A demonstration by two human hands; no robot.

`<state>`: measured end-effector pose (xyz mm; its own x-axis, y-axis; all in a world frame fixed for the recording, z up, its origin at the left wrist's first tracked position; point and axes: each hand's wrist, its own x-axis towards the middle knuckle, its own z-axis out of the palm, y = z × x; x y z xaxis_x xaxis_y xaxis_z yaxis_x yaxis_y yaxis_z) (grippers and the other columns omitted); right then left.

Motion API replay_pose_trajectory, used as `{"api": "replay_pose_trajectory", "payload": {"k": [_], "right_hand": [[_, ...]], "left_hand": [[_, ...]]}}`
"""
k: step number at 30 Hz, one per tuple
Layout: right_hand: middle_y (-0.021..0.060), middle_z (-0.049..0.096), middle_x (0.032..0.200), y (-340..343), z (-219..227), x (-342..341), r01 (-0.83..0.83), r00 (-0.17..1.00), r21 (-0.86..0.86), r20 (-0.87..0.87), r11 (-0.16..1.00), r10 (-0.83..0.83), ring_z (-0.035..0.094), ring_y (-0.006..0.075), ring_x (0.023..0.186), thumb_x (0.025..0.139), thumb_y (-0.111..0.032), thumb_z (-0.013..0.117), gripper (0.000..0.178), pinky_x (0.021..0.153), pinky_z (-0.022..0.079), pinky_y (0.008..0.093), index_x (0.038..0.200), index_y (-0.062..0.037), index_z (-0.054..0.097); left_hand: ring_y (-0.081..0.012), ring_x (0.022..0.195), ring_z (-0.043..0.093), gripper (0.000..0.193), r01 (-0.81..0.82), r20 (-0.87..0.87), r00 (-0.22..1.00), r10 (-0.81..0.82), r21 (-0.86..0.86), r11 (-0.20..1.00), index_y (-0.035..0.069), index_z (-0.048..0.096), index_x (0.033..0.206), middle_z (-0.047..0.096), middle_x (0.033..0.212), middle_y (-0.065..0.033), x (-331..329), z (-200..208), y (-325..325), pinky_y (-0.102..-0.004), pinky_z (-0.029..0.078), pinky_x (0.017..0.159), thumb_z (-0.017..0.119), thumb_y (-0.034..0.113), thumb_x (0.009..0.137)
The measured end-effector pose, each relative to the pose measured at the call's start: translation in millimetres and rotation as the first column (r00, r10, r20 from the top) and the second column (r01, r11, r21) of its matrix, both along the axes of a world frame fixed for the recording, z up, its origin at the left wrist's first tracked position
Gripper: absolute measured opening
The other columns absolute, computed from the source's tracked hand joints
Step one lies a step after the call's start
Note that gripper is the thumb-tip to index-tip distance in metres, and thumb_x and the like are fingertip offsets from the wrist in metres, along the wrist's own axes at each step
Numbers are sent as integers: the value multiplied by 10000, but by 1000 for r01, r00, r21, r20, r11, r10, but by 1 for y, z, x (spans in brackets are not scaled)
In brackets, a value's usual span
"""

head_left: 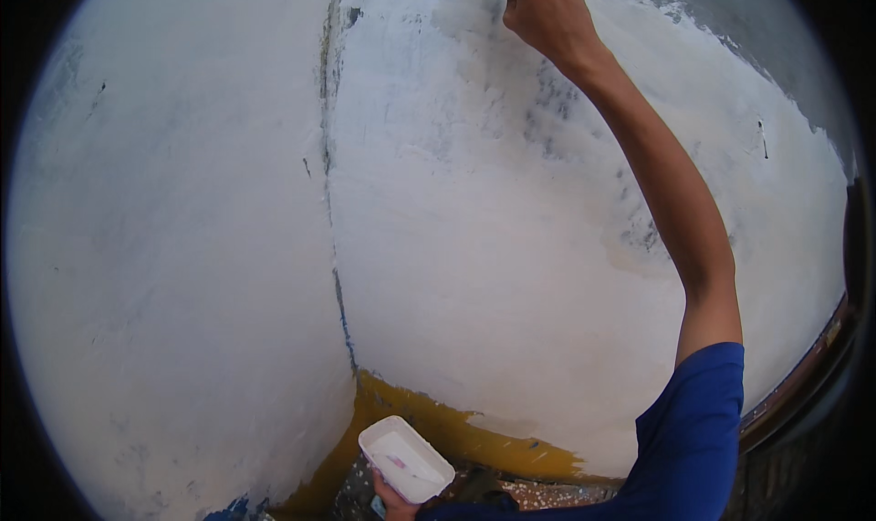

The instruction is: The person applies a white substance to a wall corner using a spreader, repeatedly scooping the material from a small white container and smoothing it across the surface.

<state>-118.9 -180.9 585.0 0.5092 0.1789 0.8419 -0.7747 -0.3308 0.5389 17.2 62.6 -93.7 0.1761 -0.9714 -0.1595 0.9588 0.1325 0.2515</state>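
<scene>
Low in the view, my left hand (394,503) grips the side of a white rectangular plastic tub (422,482). White paint or filler lies inside the tub, with a faint pinkish patch. Far above it, my right hand (547,15) is raised against the wall (511,229) at the top edge, its arm stretched up in a blue sleeve. Those fingers are closed, and a small bit of something reddish shows at their tips. The rest of it is cut off by the frame. Around that hand the white coat is patchy, with grey and dark marks showing through.
Two white-coated walls meet at a corner line (326,147) with chipped, dark gaps. A mustard-yellow band (438,430) runs along the bottom. Bare grey wall (766,37) shows at upper right. A brown wooden edge (803,366) stands at the right, and speckled flooring (557,495) lies below.
</scene>
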Motion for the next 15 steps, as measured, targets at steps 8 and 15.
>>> {"api": "replay_pose_trajectory", "payload": {"k": [8, 15], "right_hand": [[139, 642, 910, -36, -92, 23, 89, 966, 60, -249, 994, -72, 649, 334, 969, 772, 41, 580, 98, 684, 590, 417, 851, 25, 635], [92, 682, 1112, 1, -86, 19, 24, 989, 184, -146, 983, 3, 620, 265, 1062, 813, 51, 598, 391, 766, 603, 371, 1187, -46, 660]], "left_hand": [[-419, 1158, 556, 690, -49, -14, 999, 49, 23, 999, 133, 396, 1428, 544, 1299, -192, 3, 1, 0, -612, 456, 966, 328, 598, 923], [-420, 1184, 532, 685, -63, -8, 998, 63, 6, 998, 148, 414, 1417, 519, 1328, -174, 5, -7, -1, -627, 445, 968, 342, 612, 918]]}}
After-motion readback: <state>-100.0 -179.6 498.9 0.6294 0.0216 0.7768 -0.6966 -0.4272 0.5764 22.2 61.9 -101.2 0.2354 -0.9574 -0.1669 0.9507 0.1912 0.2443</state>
